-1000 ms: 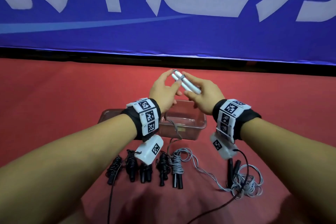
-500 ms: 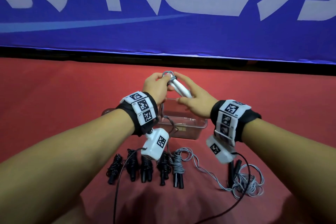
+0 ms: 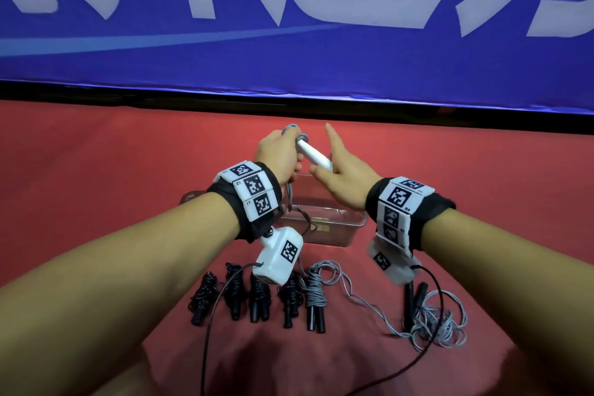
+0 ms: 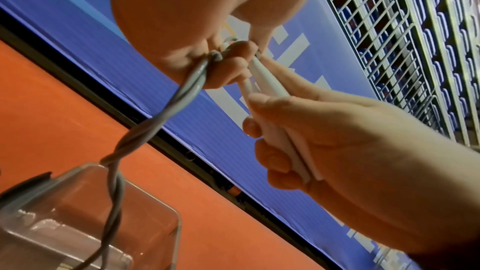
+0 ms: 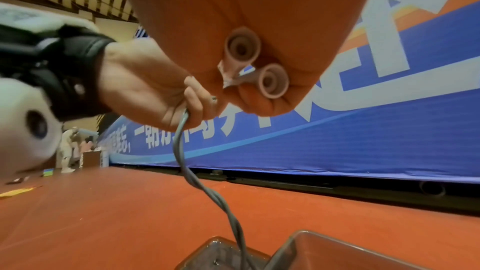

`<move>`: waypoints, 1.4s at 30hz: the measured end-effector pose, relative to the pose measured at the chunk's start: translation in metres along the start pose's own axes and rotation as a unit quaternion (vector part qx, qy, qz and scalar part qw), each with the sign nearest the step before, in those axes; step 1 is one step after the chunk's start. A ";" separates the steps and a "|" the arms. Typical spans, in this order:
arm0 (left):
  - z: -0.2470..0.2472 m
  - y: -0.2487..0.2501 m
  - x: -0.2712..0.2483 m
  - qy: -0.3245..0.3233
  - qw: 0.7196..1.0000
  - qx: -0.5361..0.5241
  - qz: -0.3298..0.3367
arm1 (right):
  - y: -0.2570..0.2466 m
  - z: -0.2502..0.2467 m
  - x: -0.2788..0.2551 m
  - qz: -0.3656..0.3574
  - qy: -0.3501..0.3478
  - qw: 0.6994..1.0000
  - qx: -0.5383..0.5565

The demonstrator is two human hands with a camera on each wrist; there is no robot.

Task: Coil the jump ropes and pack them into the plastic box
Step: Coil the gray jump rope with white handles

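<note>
My right hand (image 3: 340, 170) grips two white jump-rope handles (image 3: 313, 154) side by side above the clear plastic box (image 3: 324, 225); its index finger sticks out straight. In the left wrist view the same white handles (image 4: 275, 122) lie under its curled fingers. My left hand (image 3: 279, 151) grips the grey rope (image 4: 166, 108) at the handles' tips, where a loop shows. The doubled, twisted grey rope (image 5: 207, 188) hangs from that hand down toward the box (image 5: 337, 254). The handles' round ends (image 5: 257, 63) face the right wrist camera.
On the red mat in front of the box lie several coiled black ropes (image 3: 247, 292), one grey-wound bundle (image 3: 315, 296), and a loose grey rope pile with black handles (image 3: 434, 318) at the right. A blue banner (image 3: 289, 26) closes off the back.
My left hand has swung over the handles' tips, carrying the rope round them, and a grey loop now shows there. The right hand's index finger has straightened.
</note>
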State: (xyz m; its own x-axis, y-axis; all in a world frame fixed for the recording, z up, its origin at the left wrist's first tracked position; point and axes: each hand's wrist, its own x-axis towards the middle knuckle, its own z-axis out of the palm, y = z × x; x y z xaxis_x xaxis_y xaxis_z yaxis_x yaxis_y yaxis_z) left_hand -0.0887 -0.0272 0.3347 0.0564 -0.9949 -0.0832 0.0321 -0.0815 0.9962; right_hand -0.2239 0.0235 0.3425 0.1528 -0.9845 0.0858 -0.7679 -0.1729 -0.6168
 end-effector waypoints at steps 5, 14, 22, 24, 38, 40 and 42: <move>0.001 -0.006 0.000 0.004 0.999 0.038 0.034 | 0.002 -0.009 -0.001 0.030 -0.033 0.982 0.184; 0.003 0.002 -0.007 -0.057 0.996 -0.017 0.068 | 0.010 -0.012 -0.005 0.051 -0.090 0.906 0.410; 0.002 0.000 -0.011 -0.059 0.994 0.075 0.046 | 0.013 -0.015 0.000 0.007 0.049 0.958 0.283; 0.002 0.000 -0.015 -0.055 0.993 0.088 0.060 | 0.020 -0.014 0.002 -0.008 0.078 0.978 0.192; 0.007 -0.008 -0.007 0.035 0.995 0.048 0.082 | 0.018 -0.003 0.000 -0.033 0.082 0.995 -0.045; 0.006 -0.006 -0.004 0.025 0.997 0.024 0.064 | 0.020 -0.002 0.001 -0.025 0.041 0.997 0.056; 0.005 -0.003 -0.005 0.012 0.998 -0.004 0.054 | 0.017 -0.002 -0.002 -0.003 0.012 0.977 0.212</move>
State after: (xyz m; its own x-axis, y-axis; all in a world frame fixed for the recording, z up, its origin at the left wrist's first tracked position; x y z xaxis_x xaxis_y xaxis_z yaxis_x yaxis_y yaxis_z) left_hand -0.0946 -0.0219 0.3324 0.0837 -0.9962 0.0249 0.0317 0.0276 0.9991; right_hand -0.2389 0.0228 0.3334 0.1381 -0.9849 0.1048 -0.4398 -0.1558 -0.8845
